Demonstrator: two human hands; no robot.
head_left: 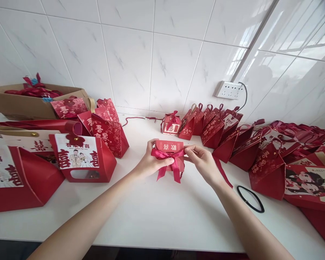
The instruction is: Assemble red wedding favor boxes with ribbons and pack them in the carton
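Note:
A small red gift box (170, 145) with gold lettering is between my hands over the middle of the white table. Around it runs a dark pink ribbon (175, 174), tied in a bow at the front with its tails hanging down. My left hand (151, 160) grips the box from the left, the thumb pressed on the bow's knot. At the right, my right hand (202, 159) pinches the bow's right loop between thumb and fingertips. A loose strip of red ribbon (222, 170) lies beside my right wrist.
Red gift bags (86, 159) and a cardboard box (24, 104) of ribbons stand at left. Another bowed box (171, 124) sits by the tiled wall. Rows of red bags (243, 148) fill the right side. A black loop (250, 199) lies near my right forearm; a power strip (230, 90) is on the wall.

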